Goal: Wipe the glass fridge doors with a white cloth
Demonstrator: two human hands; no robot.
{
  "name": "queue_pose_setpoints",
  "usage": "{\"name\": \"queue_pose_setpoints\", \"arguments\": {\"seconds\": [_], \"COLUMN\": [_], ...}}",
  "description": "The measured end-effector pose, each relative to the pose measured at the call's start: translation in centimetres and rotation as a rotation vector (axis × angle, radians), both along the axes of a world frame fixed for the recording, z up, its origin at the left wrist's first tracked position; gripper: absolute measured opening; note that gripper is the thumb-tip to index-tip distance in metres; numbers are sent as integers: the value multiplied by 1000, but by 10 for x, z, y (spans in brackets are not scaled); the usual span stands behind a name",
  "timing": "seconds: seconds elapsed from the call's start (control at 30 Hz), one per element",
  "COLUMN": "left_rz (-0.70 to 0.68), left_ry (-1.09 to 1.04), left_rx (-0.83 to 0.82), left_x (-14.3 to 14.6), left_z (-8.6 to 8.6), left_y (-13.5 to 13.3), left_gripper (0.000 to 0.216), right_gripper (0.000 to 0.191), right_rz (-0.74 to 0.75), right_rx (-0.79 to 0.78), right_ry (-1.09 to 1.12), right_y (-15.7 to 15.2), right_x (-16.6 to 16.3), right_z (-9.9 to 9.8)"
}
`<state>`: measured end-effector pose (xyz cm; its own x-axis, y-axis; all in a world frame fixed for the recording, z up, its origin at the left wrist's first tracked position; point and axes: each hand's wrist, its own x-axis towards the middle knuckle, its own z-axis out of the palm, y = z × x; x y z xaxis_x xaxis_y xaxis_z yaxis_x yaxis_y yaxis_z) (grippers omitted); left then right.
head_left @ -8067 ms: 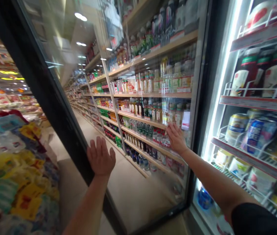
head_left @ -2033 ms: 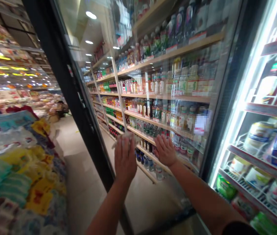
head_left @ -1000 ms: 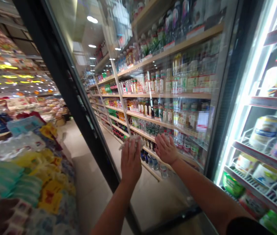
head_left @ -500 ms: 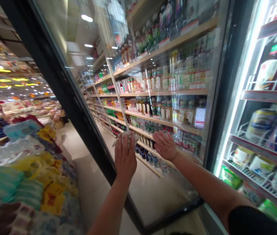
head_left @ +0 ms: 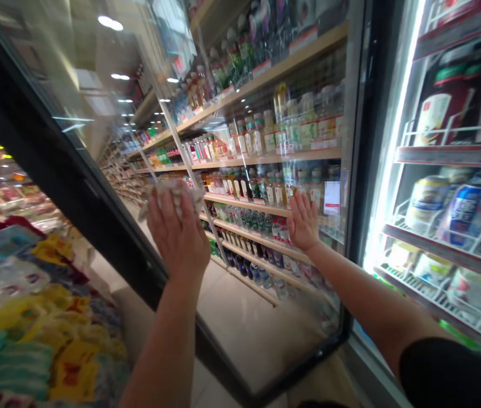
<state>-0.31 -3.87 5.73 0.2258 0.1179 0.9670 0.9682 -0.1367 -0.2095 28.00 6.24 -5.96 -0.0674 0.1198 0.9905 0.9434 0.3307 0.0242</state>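
pressing crumpled pale cloth under left hand against smooth glass door.

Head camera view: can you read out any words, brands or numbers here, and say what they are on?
No text can be read.
White tag on the glass door: blurred out.
Cans and dark bottles in the cooler: labels blurred, brands unreadable.
Price strips in the cooler: too small.
Aisle bottles seen through the glass: labels too small.

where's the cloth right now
Head view, left of centre: the cloth is pressed to the glass door under the left hand, with the right hand flat on the glass to its right.
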Motion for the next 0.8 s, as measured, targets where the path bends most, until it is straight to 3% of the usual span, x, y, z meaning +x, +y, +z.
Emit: {"name": "queue_pose_setpoints", "arguments": {"seconds": [0.07, 0.13, 0.2, 0.33, 0.4, 0.47, 0.57, 0.63, 0.7, 0.8], "left_rz": [-11, -18, -53, -215, -221, -191, -107, -48, -26, -87], "left_ry": [-29, -27, 38, 425, 502, 484, 310, 174, 92, 177], "left_rx": [1, -13, -50, -209, -249, -245, -149, -97, -69, -103], "left_x": [11, 27, 44, 59, 52, 39, 20, 13, 13, 18], "left_z": [30, 29, -4, -105, -126, -112, -56, -32, -38, -96], "left_y": [6, 10, 11, 9, 7, 6, 5, 3, 2, -2], "left_gripper": [63, 62, 62, 61, 58, 59, 64, 66, 66, 64], "right_gripper": [64, 64, 64, 65, 66, 66, 65, 64, 64, 61], "right_rz": [5, 11, 15, 16, 24, 32, 30, 34, 43, 21], "right_rx": [-14, -16, -5, 0, -2, -4, -28, -35, -21, -39], "right_ry": [-1, 2, 4, -2, -5, -3, 12, 19, 17, 15], "right_y": [-2, -3, -3, -2, -2, -2, -2, -1, 0, 0], "right_x": [-1, 0, 0, 1, 1, 0, -1, -1, -1, -1], "right_z": [0, 1, 2, 2, 2, 2, 1, 0, 0, 0]}}
